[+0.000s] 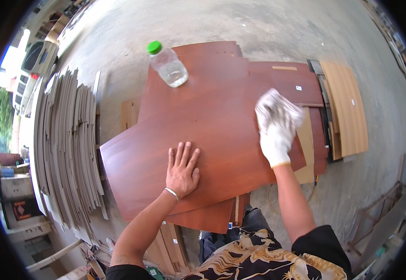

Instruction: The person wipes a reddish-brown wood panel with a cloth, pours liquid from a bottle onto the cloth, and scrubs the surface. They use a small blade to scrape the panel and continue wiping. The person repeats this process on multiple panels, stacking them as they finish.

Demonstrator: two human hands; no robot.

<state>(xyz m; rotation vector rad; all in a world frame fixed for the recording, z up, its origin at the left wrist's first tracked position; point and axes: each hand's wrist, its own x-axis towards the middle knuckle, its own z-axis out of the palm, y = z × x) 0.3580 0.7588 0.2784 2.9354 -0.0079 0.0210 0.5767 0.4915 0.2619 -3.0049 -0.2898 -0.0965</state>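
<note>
The bare left hand [183,176] lies on a reddish-brown panel [212,144].

Blur is masking the fingers of the gloved right hand [277,125].
Beneath the fingers of the left hand [182,179], a brown panel [224,149] is partly hiding other brown panels [210,218].

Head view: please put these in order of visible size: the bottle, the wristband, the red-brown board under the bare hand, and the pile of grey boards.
1. Red-brown board
2. Pile of grey boards
3. Bottle
4. Wristband
</note>
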